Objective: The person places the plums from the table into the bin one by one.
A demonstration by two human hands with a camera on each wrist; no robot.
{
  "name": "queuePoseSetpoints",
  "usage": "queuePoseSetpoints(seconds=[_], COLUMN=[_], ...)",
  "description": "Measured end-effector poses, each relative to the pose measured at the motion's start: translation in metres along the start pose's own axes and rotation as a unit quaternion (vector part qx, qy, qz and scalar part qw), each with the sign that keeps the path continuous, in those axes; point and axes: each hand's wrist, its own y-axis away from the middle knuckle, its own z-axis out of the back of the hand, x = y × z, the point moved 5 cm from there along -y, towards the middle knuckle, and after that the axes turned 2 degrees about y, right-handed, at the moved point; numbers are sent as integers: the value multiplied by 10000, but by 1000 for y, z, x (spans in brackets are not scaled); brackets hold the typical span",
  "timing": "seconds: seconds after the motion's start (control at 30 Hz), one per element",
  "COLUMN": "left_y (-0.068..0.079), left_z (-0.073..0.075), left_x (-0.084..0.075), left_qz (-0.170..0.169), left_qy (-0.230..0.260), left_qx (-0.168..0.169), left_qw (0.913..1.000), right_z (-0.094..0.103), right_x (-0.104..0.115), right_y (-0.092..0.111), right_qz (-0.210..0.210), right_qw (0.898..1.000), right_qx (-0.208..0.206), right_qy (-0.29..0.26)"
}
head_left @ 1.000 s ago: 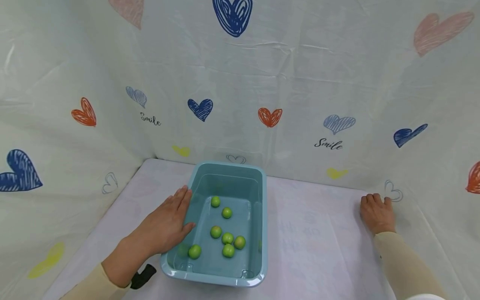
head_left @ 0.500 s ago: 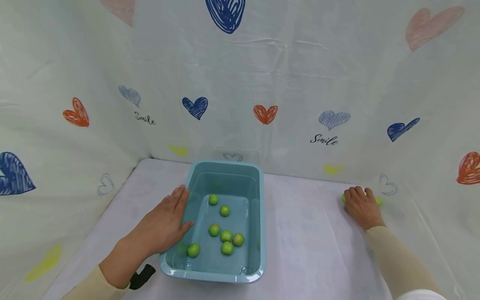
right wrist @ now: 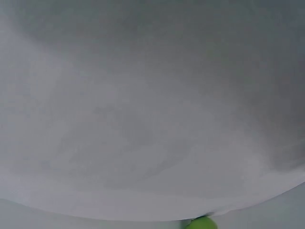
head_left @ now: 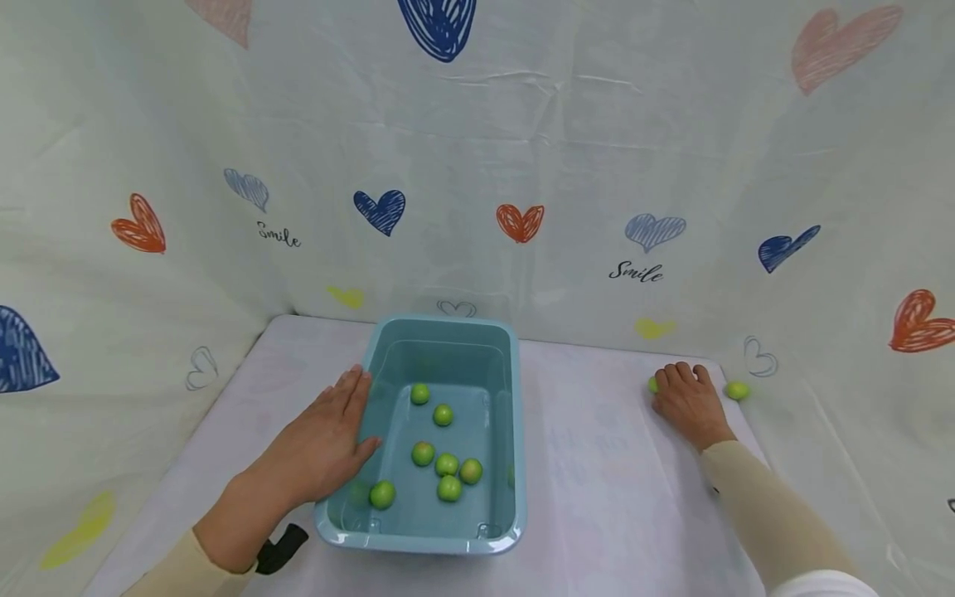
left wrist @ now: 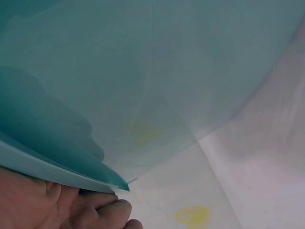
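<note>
My left hand lies on the left rim of a light blue plastic tub; its fingers look straight and the thumb reaches over the inside. From the left wrist view, the fingers sit against the rim's outer side. Several small round green fruits lie on the tub floor. Near the table's far right corner, my right hand has curled fingers over a green fruit, mostly hidden. Just right of that hand is another green fruit. A green fruit peeks in at the bottom of the right wrist view.
The tub stands on a white-covered table. A white sheet printed with hearts and "Smile" hangs behind and at both sides. A black strap-like piece is by my left wrist.
My right hand has moved left from the corner, with the green fruit at its fingers. A second green fruit has come into sight on its right. My left hand stays on the tub.
</note>
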Motion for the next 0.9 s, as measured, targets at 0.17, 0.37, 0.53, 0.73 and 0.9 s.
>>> queuePoseSetpoints(seconds=[0.17, 0.37, 0.53, 0.73, 0.9], left_y=[1, 1, 0, 0, 0], left_z=[0, 1, 0, -1, -1], left_x=[0, 0, 0, 0, 1], left_qz=[-8, -19, -5, 37, 45], left_qy=[-12, 18, 53, 99, 96], left_qx=[-24, -37, -35, -4, -3], left_qw=[10000, 10000, 10000, 9999, 9999], right_z=[2, 7, 14, 26, 36], right_x=[13, 26, 33, 43, 50], right_y=[-10, -22, -31, -43, -53], right_qz=[61, 265, 345, 405, 527], right_qw=[9998, 9996, 9991, 9983, 9983], right_qx=[172, 70, 182, 367, 162], right_qy=[-1, 0, 183, 217, 209])
